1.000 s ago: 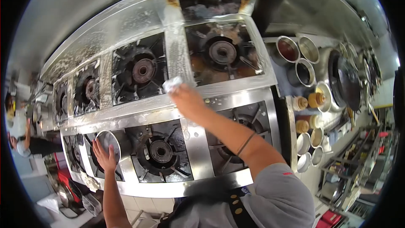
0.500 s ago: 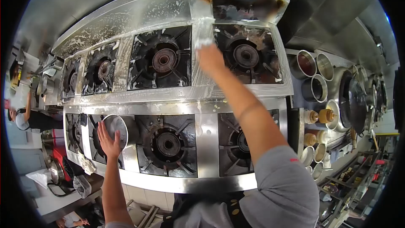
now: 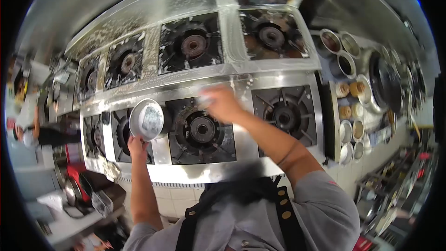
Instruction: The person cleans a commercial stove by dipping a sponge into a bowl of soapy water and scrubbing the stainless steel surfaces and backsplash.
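My left hand (image 3: 137,148) is closed at the near edge of a round metal pot (image 3: 160,111), over the front row of burners. Pale, foamy-looking liquid (image 3: 151,117) shows inside the pot. Smeared by motion, my right hand (image 3: 223,103) hangs above the back edge of a front burner (image 3: 202,129), fingers bunched around a small whitish pad (image 3: 203,94). Its exact kind is blurred. White suds streak the steel strip (image 3: 230,35) between the back burners and the splashback (image 3: 186,0) behind them.
Several metal pots (image 3: 346,65) and sauce bottles (image 3: 357,88) crowd the right side, with a large dark wok (image 3: 386,90) beyond. A crumpled cloth (image 3: 109,169) lies at the stove's front left edge. Another person (image 3: 46,135) stands far left.
My right hand has come forward from the strip between the back burners to the front row. My left hand, open beside the pot before, now grips its near edge.
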The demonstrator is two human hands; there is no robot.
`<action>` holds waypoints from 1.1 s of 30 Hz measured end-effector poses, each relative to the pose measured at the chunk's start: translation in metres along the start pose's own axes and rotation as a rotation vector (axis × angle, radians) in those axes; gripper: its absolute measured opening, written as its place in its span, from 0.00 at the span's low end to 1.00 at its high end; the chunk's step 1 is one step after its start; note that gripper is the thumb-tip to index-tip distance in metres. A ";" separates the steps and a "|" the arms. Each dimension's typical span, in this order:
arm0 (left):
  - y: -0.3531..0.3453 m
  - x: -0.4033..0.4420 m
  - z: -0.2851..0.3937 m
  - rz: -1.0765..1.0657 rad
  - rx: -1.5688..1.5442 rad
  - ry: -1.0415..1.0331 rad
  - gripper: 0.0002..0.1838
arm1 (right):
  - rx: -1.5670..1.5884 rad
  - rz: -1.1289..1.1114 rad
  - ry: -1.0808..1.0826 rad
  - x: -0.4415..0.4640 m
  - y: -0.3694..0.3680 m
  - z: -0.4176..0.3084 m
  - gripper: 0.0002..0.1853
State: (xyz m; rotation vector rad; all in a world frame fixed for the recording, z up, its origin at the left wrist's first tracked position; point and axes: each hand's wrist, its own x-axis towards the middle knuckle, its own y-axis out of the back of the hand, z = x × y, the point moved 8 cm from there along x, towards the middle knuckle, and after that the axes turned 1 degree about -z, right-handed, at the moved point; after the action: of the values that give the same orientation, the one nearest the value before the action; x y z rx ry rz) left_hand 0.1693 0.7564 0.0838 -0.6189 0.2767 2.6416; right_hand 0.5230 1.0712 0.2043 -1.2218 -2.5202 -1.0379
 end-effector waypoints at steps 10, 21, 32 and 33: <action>-0.041 -0.090 -0.011 -0.206 -0.127 0.087 0.06 | -0.410 -0.617 0.028 0.016 -0.234 -0.129 0.09; -0.022 -0.118 -0.022 -0.289 -0.159 0.213 0.12 | 0.947 0.351 -0.437 -0.023 -0.035 -0.007 0.25; 0.074 -0.127 -0.033 0.032 -0.202 0.213 0.09 | -0.203 1.313 -0.695 -0.093 0.098 0.215 0.38; 0.078 -0.134 -0.034 0.052 -0.199 0.208 0.09 | -0.292 1.311 -0.734 -0.113 0.144 0.249 0.38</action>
State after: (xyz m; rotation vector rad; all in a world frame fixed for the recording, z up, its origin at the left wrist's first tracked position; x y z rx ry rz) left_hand 0.2575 0.6307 0.1228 -0.9660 0.0904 2.6772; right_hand 0.7416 1.2223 0.0467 -3.0262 -1.1348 -0.5924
